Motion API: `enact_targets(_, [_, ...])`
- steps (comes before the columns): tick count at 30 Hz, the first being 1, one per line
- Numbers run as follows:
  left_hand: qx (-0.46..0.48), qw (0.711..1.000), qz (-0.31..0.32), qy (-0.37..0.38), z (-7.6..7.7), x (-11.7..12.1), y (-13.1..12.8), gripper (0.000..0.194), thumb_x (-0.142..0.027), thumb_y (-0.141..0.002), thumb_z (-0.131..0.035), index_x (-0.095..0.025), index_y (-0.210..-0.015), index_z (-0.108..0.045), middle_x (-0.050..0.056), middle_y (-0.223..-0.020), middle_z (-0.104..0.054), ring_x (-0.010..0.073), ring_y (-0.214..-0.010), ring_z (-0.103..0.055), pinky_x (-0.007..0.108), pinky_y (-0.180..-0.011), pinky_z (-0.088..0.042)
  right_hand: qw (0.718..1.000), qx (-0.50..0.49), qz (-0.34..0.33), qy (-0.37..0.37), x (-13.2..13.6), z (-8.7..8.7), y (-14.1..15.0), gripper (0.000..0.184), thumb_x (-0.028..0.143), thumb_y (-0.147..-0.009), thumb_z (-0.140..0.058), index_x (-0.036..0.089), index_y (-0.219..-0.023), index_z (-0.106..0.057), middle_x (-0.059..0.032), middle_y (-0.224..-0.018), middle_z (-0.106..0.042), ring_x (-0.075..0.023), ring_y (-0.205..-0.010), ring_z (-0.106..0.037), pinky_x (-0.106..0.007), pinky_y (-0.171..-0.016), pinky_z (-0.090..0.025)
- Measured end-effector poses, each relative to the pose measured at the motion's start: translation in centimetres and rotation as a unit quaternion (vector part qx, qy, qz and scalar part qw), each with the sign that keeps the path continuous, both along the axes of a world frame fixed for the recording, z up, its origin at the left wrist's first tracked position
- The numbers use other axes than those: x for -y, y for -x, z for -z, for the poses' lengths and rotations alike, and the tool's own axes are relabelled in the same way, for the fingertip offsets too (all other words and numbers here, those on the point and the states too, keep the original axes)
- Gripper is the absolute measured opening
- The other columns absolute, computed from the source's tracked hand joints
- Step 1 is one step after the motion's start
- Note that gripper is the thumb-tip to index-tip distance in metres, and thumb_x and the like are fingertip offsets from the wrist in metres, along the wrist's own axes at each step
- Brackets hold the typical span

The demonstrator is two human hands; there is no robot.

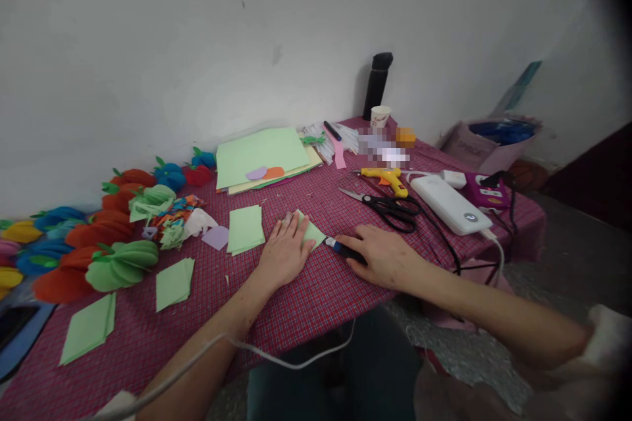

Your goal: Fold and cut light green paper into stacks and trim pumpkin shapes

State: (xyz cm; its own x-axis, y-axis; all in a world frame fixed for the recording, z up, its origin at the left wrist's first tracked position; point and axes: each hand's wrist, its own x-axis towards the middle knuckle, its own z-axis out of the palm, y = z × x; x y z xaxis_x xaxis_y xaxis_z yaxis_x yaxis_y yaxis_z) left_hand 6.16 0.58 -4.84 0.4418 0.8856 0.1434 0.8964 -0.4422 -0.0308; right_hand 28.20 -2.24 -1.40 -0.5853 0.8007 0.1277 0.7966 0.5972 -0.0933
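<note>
- The small pale green paper piece (312, 233) was flat on the red-and-blue checked tablecloth (296, 306), near the front edge and partly hidden by fingers.
- Left hand (285, 255) was open, palm down, fingers slightly spread, pressing on that piece. It wasn't gripping anything as far as anyone could see.
- Right hand (382, 256) was curled closed around a slim dark blue-and-black pen-like tool (351, 252), its pale end pointing at the paper's right corner. Couldn't tell if the end actually touched.
- Technique-wise, even pressure from the left fingers seemed the way to go, close to the edge being worked but out of the tool's path. A low, relaxed right hand would've helped, since thin paper probably skids or creases if pushed.
- Just left of the left hand was a neat stack of light green paper rectangles (245, 229), with a lilac paper shape (216, 237) beside it.
- Behind the hands were large pale green sheets (261, 152); to the right, black-handled scissors (390, 209) were just in front of a yellow glue gun (385, 179), near a white power bank (449, 204).
- Farther left sat a green layered paper pumpkin (123, 265), among orange and blue ones.
</note>
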Motion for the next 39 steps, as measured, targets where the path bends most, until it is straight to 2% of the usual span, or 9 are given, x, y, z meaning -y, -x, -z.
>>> enact_targets(7, [-0.002, 1.000, 0.006, -0.001, -0.2, 0.0, 0.0, 0.053, -0.044, -0.085, -0.017, -0.019, -0.131, -0.020, 0.007, -0.139, -0.021, 0.0208, -0.127, -0.017, 0.041, -0.102, -0.016, 1.000, -0.004, -0.007, 0.000, -0.8, 0.0, 0.5, 0.039, 0.034, -0.078, -0.042, 0.024, -0.116, -0.046, -0.0062, -0.084, -0.050, -0.0179, -0.079, -0.047, -0.028, -0.066, -0.034])
enact_targets(16, [0.009, 1.000, 0.002, 0.005, -0.1, 0.0, 0.0, 0.054, -0.044, -0.085, -0.018, -0.016, -0.131, -0.021, 0.008, -0.138, -0.021, 0.0207, -0.127, -0.014, 0.040, -0.102, -0.015, 1.000, -0.006, -0.009, -0.006, -0.7, -0.1, -0.5, 0.039, 0.033, -0.078, -0.042, 0.024, -0.116, -0.046, -0.0059, -0.082, -0.050, -0.0171, -0.078, -0.047, -0.027, -0.067, -0.034])
enact_targets(27, [0.005, 1.000, -0.002, 0.003, -0.1, 0.0, 0.0, 0.058, -0.045, -0.085, -0.015, -0.012, -0.132, -0.019, 0.009, -0.138, -0.022, 0.0188, -0.127, -0.016, 0.038, -0.103, -0.016, 0.999, -0.013, -0.033, 0.003, -2.1, -0.1, 0.6, 0.040, 0.034, -0.077, -0.044, 0.023, -0.116, -0.047, -0.0061, -0.083, -0.051, -0.0168, -0.079, -0.047, -0.028, -0.069, -0.035])
enact_targets(39, [0.006, 1.000, -0.003, 0.005, -0.2, 0.0, 0.0, 0.056, -0.044, -0.085, -0.017, -0.013, -0.132, -0.019, 0.010, -0.138, -0.022, 0.0202, -0.127, -0.015, 0.039, -0.103, -0.016, 1.000, -0.007, -0.029, 0.006, -1.7, -0.5, 0.1, 0.040, 0.032, -0.077, -0.043, 0.024, -0.116, -0.047, -0.0056, -0.082, -0.051, -0.0165, -0.079, -0.048, -0.027, -0.068, -0.035])
